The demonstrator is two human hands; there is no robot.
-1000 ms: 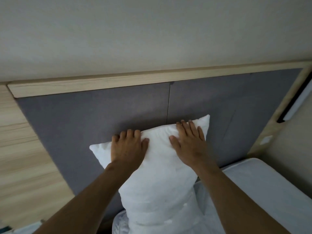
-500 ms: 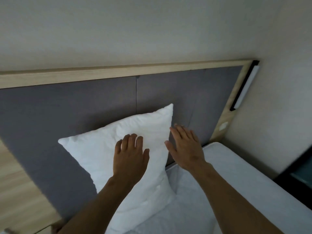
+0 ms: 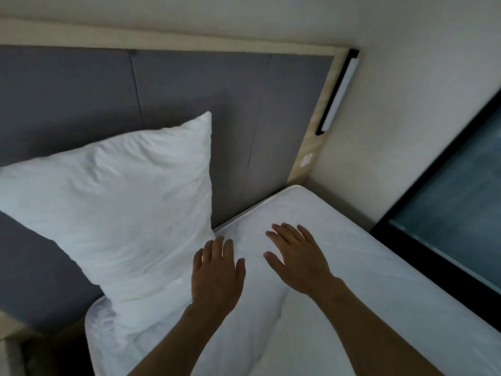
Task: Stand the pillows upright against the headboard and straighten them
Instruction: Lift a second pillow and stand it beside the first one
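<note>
One white pillow (image 3: 122,207) stands upright on the left, leaning back against the grey padded headboard (image 3: 244,112). My left hand (image 3: 217,272) hovers palm down just off the pillow's lower right corner, fingers apart, holding nothing. My right hand (image 3: 298,259) is spread flat over the white mattress (image 3: 366,294) further right, also holding nothing. No second pillow is in view.
The headboard has a light wooden frame (image 3: 314,137) with a black-and-white wall lamp (image 3: 339,90) on its right edge. A dark-framed window or screen (image 3: 455,191) runs along the right side of the bed. A beige wall stands behind.
Both hands have left the pillow and dropped down to the right over the mattress. The view has swung right, so the pillow now sits at the left.
</note>
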